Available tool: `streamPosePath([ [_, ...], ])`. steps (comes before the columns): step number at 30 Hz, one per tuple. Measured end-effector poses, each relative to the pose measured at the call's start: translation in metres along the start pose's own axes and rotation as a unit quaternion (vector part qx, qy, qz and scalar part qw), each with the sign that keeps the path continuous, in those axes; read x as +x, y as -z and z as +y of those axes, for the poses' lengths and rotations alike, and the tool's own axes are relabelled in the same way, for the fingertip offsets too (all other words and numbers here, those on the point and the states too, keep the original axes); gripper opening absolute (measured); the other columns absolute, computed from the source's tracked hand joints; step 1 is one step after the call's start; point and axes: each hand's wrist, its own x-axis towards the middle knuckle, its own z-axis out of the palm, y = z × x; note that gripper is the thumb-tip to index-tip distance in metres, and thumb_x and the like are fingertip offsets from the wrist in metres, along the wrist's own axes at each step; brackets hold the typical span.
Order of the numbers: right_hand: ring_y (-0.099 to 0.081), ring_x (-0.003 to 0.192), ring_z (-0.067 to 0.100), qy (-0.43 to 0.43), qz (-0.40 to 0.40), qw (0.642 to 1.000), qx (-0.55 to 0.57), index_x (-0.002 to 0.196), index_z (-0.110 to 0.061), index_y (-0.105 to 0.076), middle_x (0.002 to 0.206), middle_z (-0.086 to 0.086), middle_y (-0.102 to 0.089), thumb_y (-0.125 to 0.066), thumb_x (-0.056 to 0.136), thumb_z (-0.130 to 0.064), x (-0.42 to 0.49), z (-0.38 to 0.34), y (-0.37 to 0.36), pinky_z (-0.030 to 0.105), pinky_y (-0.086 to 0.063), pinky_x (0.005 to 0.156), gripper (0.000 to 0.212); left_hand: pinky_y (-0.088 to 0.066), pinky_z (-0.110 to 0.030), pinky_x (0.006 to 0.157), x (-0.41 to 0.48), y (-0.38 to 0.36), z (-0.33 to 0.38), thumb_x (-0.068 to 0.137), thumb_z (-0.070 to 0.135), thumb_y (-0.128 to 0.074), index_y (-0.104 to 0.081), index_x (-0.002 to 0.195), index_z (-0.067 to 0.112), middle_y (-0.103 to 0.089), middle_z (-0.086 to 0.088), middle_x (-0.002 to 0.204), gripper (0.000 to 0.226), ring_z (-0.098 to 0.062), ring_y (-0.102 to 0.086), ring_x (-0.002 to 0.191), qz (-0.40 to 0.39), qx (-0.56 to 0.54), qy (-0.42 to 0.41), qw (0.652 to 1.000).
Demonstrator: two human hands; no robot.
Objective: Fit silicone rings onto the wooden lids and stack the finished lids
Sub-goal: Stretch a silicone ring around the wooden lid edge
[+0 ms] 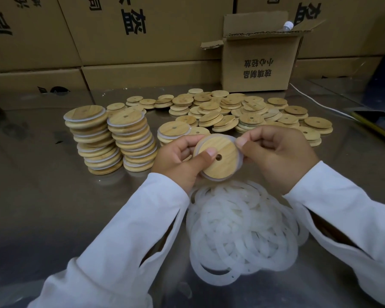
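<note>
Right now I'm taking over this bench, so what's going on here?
A person holds a wooden lid in the left hand while the right hand pinches a silicone ring around its rim. Two tall stacks of ringed lids stand on the left, unringed lids lie heaped behind, and loose rings lie piled in front.

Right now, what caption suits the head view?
Left hand and right hand fit a silicone ring onto a wooden lid.

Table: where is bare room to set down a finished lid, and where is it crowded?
Bare table lies left of the two tall stacks and in front of them, beside the left sleeve. Crowded: loose lids at the back right, rings between the sleeves.
</note>
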Motion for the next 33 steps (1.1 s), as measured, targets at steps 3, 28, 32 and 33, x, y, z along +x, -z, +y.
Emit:
streamPosePath([
  [3, -0.056, 0.058, 0.003, 0.0, 0.007, 1.0, 0.019, 0.068, -0.023, -0.065, 0.065, -0.005, -0.064, -0.065, 0.079, -0.014, -0.004, 0.006, -0.006, 0.012, -0.046, 0.06, 0.014, -0.054, -0.042, 0.08, -0.001, -0.002, -0.001, 0.067, 0.01, -0.072, -0.068, 0.082, 0.024, -0.072, -0.005, 0.086, 0.021, -0.025, -0.067, 0.087, 0.024, -0.01, -0.003, 1.0],
  [28, -0.052, 0.048, 0.001, 0.005, 0.009, 1.0, -0.008, 0.067, -0.019, -0.059, 0.06, -0.003, -0.059, -0.062, 0.084, -0.014, 0.0, 0.007, -0.007, 0.012, -0.044, 0.055, 0.018, -0.052, -0.049, 0.087, -0.003, -0.004, 0.002, 0.077, 0.018, -0.066, -0.069, 0.086, 0.018, -0.072, -0.007, 0.082, 0.01, -0.026, -0.067, 0.084, -0.014, 0.007, 0.013, 1.0],
  [32, -0.051, 0.048, 0.001, 0.0, 0.002, 1.0, -0.002, 0.067, -0.019, -0.059, 0.06, -0.003, -0.058, -0.062, 0.083, -0.014, 0.0, 0.007, -0.008, 0.012, -0.044, 0.054, 0.018, -0.052, -0.046, 0.084, -0.002, -0.004, 0.001, 0.077, 0.017, -0.069, -0.069, 0.085, 0.018, -0.072, -0.006, 0.081, 0.008, -0.024, -0.067, 0.082, -0.014, 0.004, 0.013, 1.0],
  [33, -0.052, 0.047, 0.001, -0.002, 0.001, 1.0, 0.002, 0.066, -0.019, -0.059, 0.058, -0.004, -0.058, -0.063, 0.083, -0.014, 0.0, 0.007, -0.008, 0.011, -0.044, 0.053, 0.018, -0.052, -0.045, 0.084, -0.002, -0.004, 0.0, 0.074, 0.018, -0.072, -0.069, 0.084, 0.018, -0.072, -0.006, 0.08, 0.01, -0.025, -0.067, 0.083, -0.013, 0.005, 0.012, 1.0],
])
